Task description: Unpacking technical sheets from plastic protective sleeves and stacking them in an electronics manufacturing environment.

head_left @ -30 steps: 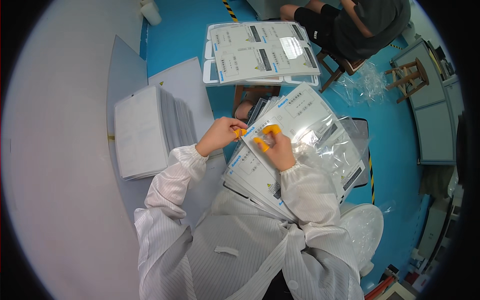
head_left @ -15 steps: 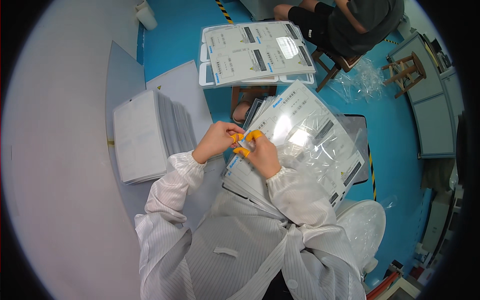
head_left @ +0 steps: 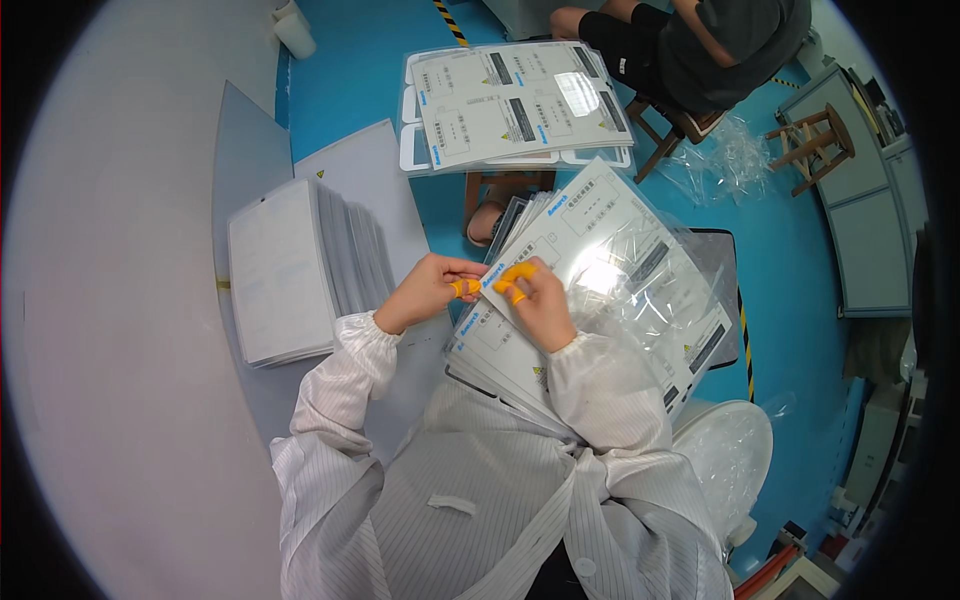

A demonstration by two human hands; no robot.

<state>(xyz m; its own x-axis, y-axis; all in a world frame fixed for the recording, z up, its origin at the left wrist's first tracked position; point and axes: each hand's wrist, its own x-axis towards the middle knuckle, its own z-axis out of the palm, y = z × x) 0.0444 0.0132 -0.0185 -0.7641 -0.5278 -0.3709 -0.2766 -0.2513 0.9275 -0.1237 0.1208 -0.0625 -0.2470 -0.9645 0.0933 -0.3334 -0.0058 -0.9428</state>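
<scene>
A stack of printed white panels (head_left: 600, 230) with blue and black print lies at an angle in front of me. At the left edge of the top panel, my left hand (head_left: 420, 293) pinches the rim between thumb and forefinger; a yellow finger cot covers the thumb. Just right of it, over the same edge, my right hand (head_left: 538, 303) has its cot-covered thumb and forefinger closed together. Whatever is between those right fingertips is too small to make out. Crumpled clear film (head_left: 625, 285) lies over the panel's right part, beside my right hand.
To the left stands a stack of pale panels (head_left: 280, 275) on a grey surface. More printed panels (head_left: 515, 110) rest on a stool ahead. A person (head_left: 720, 50) sits at the far right, near loose plastic film (head_left: 730, 160) and a wooden stool (head_left: 812, 145). A round white bin (head_left: 735, 450) is at right.
My right hand has shifted slightly right, away from the left fingertips, its fingers more curled. My left hand has moved slightly left, and more of the panel's edge shows between them.
</scene>
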